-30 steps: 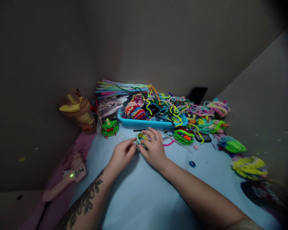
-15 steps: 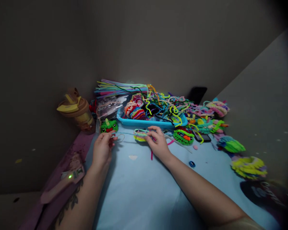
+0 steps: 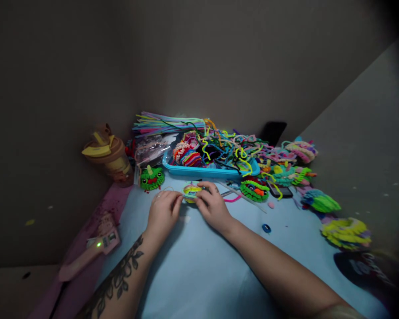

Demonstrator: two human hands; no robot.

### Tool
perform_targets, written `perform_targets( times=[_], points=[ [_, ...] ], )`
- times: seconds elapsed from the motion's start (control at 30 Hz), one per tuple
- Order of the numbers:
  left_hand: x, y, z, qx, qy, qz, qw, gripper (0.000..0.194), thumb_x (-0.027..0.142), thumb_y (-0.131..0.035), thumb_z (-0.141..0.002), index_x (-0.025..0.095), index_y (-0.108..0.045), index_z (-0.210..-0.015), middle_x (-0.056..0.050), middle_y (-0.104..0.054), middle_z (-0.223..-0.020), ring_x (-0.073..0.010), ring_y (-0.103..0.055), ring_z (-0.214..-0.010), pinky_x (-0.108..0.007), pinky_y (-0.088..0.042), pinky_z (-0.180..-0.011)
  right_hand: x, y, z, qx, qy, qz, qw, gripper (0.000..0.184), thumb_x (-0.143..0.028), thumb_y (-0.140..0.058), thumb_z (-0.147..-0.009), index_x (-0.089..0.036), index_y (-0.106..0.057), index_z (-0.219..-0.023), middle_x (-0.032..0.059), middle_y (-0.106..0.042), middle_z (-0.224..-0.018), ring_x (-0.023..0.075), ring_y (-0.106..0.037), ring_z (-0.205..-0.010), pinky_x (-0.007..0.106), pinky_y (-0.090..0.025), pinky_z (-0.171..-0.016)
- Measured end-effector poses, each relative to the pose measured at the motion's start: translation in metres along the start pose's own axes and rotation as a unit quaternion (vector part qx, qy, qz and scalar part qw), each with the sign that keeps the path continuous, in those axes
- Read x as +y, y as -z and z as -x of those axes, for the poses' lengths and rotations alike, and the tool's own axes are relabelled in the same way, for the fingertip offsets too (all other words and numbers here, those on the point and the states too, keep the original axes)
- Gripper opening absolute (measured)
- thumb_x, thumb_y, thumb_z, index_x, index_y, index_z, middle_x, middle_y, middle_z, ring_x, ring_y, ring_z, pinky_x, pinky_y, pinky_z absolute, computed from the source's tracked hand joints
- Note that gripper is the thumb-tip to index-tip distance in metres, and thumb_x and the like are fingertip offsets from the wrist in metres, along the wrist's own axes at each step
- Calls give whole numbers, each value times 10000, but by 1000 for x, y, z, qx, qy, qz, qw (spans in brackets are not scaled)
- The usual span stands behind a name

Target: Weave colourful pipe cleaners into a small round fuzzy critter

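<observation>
A small coiled pipe-cleaner piece point(image 3: 190, 191), yellow and light blue, rests on the light blue table cover point(image 3: 199, 266) just in front of the blue tray point(image 3: 206, 171). My right hand point(image 3: 213, 204) is closed around the coil's right side. My left hand point(image 3: 163, 212) is closed at its left side, fingertips pinching what looks like the strand's end. Both forearms lie over the cover.
The tray holds a tangle of coloured pipe cleaners point(image 3: 226, 148). A green frog-like figure point(image 3: 152, 177) and a brown cup with a yellow lid point(image 3: 108, 155) stand at the left. A pink glue gun point(image 3: 89, 252) lies at the left edge. Finished coils point(image 3: 346, 231) and a phone point(image 3: 281, 190) lie right.
My left hand, which had drawn out to the left with a strand, has come back to the coil. My right hand still holds the coil, now wound tighter.
</observation>
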State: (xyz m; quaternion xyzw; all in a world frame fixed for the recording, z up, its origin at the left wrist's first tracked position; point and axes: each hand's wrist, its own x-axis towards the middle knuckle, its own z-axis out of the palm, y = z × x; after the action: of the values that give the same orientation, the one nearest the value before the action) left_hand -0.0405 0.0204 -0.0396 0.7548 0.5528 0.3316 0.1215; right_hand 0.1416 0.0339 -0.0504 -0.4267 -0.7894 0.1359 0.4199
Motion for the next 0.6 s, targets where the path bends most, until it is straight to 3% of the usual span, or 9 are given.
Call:
perform_targets(
  times=[0.17,0.33,0.6],
  points=[
    [0,-6,3,-47,-5,39,998,201,276,-471,-891,188,-648,-857,-57,-678,-831,-199,-591,-808,-318,-439,-743,-2,-3,-1,-6,-18,-31,999,123,-168,-556,-831,-222,-631,-912,95,-551,-1116,235,-505,-1108,431,-428,-958],
    [7,-6,3,-77,-14,70,994,161,245,-481,-877,189,-631,-858,-51,-669,-835,-191,-584,-809,-309,-433,-750,-4,-3,-2,-11,-56,-51,997,87,-163,-597,-811,-221,-655,-783,73,-578,-1095,230,-510,-1084,437,-394,-971],
    [3,-6,2,-66,127,155,978,145,256,-522,-798,175,-590,-699,2,-609,-655,-143,-539,-625,-242,-380,-589,-6,-2,-5,-46,-126,-179,975,107,-163,-576,-793,-197,-614,-698,53,-528,-998,198,-530,-1001,383,-401,-922]
  ],
)
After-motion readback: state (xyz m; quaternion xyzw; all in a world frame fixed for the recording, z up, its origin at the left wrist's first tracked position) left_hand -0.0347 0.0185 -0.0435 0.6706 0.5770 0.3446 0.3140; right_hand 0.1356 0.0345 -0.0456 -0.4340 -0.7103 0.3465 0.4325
